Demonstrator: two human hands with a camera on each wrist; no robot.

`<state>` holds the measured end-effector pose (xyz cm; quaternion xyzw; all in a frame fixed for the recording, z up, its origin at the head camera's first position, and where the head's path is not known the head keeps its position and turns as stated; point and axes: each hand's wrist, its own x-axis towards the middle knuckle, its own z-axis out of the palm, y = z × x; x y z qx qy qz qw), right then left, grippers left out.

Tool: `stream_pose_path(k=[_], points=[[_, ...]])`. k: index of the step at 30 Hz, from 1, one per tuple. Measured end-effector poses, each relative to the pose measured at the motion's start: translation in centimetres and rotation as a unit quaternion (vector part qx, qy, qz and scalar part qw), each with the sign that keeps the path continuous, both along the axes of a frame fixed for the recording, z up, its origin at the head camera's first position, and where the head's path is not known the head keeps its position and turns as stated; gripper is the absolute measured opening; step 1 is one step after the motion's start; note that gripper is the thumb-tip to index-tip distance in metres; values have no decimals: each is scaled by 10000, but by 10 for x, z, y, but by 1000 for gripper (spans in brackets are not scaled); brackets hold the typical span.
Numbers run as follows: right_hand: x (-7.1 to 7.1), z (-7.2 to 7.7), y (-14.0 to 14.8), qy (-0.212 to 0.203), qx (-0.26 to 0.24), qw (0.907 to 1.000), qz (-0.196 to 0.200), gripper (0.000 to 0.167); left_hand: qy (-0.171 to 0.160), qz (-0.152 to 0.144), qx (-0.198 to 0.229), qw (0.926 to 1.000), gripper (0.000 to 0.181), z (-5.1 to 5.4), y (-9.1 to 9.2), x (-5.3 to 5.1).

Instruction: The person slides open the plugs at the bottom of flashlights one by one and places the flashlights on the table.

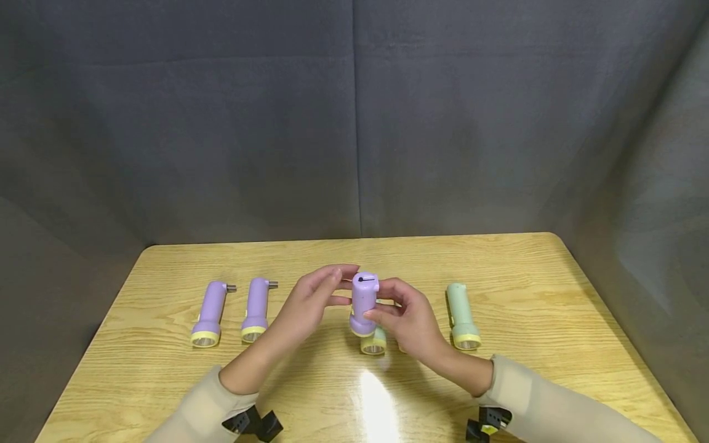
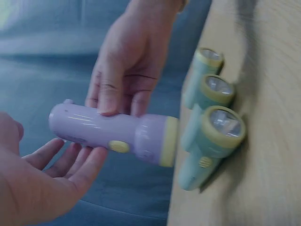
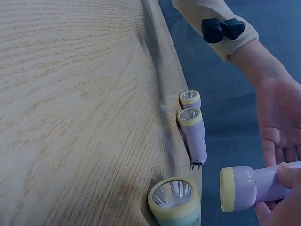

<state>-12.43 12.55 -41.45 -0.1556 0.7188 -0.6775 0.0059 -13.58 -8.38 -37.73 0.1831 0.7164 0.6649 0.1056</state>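
My right hand [image 1: 416,320] grips a purple flashlight [image 1: 363,304] with a yellow lens ring, held upright above the table, lens end down. Thumb and fingers press on its barrel. A dark slot shows on its raised tail end. On the other side is my left hand [image 1: 310,298], palm toward the barrel and fingers extended. In the left wrist view those fingertips [image 2: 96,157] reach the barrel beside a yellow switch [image 2: 119,146]; whether they all touch cannot be told. A green flashlight [image 1: 373,346] lies partly hidden beneath the held one.
Two purple flashlights [image 1: 210,314] [image 1: 256,309] lie at the left, metal prongs out at their tail ends. A green flashlight [image 1: 461,314] lies at the right, and the left wrist view shows three green ones. Dark curtains [image 1: 354,123] surround the wooden table [image 1: 138,369].
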Motion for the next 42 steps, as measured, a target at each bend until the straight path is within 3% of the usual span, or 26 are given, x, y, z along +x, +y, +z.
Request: stream_pose_path(k=[6,12,18,32,42], points=[[-4,2,0,47,1,10000,45,34,-93,351,-43,9993,35,7,5,-3],[-5,4,-1,-36,-79,9999,64,34,-385,841,137,9956,23,5,14,-4],[-6,3,-2,-34,-108,9999,75,34,-586,1099,155,9921,21,5,20,-2],[-5,-1,-3,10,-81,9999,83,34,-980,1277,227,9867,17,6,24,-2],[-1,-2,-3,48,96,9999,-45,30,-944,1170,326,9881,13,6,25,-1]])
